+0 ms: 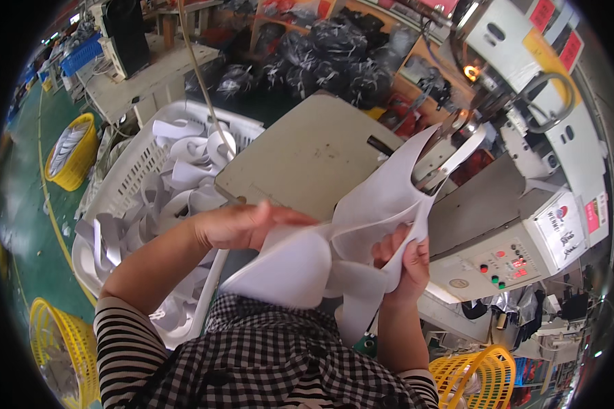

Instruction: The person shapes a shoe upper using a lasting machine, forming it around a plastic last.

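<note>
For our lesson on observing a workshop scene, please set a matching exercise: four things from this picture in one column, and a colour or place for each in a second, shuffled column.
Things:
1. white fabric piece
2. white basket
3. yellow basket
4. control panel

Descriptions:
A. on the green floor, far left
B. held in both hands
C. red and green buttons
D. full of white strips

Pairs: 1-B, 2-D, 3-A, 4-C

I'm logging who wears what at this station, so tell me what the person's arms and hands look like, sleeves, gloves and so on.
Both hands are bare: no gloves on the left hand or the right hand, and no rings or watch that I can make out. The forearms are uncovered. Black-and-white striped sleeves are pushed up towards the elbows, under a black-and-white checked garment.
</note>
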The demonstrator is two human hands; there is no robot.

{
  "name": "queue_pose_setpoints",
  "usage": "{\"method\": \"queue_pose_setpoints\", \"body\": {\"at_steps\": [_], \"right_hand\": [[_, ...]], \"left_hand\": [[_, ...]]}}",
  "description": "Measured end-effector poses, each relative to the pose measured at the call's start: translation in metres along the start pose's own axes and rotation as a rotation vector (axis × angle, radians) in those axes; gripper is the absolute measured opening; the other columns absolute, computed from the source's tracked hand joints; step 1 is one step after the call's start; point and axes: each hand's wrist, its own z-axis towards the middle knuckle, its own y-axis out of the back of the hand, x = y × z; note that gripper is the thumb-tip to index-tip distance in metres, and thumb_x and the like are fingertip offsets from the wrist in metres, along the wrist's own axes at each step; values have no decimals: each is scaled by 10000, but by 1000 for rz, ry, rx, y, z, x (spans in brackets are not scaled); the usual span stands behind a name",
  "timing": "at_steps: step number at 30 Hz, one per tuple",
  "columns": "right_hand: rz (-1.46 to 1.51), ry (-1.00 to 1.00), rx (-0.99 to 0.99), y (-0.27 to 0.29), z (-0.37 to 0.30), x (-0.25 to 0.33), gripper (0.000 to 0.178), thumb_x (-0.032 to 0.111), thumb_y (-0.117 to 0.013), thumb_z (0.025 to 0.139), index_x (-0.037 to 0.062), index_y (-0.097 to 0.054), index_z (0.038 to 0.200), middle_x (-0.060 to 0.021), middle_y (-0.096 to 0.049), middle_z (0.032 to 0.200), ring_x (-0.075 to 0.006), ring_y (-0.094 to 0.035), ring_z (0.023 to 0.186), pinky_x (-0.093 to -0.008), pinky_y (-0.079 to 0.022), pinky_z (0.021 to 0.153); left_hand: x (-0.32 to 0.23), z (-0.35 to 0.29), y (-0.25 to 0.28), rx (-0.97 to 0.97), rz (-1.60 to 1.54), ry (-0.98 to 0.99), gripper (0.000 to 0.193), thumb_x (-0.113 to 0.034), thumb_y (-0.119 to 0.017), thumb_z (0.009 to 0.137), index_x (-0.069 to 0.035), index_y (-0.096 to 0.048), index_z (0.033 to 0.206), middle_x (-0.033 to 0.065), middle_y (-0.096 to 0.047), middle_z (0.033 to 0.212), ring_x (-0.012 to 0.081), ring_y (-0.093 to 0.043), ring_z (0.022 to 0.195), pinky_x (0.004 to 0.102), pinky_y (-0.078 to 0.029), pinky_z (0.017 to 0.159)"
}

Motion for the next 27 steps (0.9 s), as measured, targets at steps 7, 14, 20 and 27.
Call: {"method": "queue_pose_setpoints", "body": {"at_steps": [7,14,20,27], "right_hand": [[37,153,-204,-23,1,-20,174,145,-470,884,51,-454,1030,-72,-530,810,-172,-537,678,-322,-456,625],[-68,30,-278,-62,1,-42,238,139,-470,891,48,-446,1110,-80,-557,851,-175,-558,634,-284,-475,550],[99,59,-369,-68,31,-60,186,159,-468,900,66,-474,1061,-37,-560,852,-121,-533,661,-267,-478,573],[-52,-32,-361,-67,52,-78,246,160,-465,906,51,-460,1127,-78,-571,974,-156,-564,848,-275,-470,733]], "left_hand": [[18,-5,-10,-391,389,-436,1156,-764,-581,511,-40,-243,1346,161,-187,1403,260,-183,1306,424,-197,1029],[-1,-42,-43,-692,459,-956,945,-438,-808,509,-41,-368,1245,186,-374,1283,291,-355,1218,441,-258,1010],[6,-92,-13,-1172,-299,-1086,267,-273,-516,867,-30,-527,976,107,-594,931,213,-561,923,371,-396,899],[40,-219,-7,-1383,-404,-1227,263,-279,-486,867,-101,-461,676,2,-401,585,113,-373,491,232,-368,559]]}}
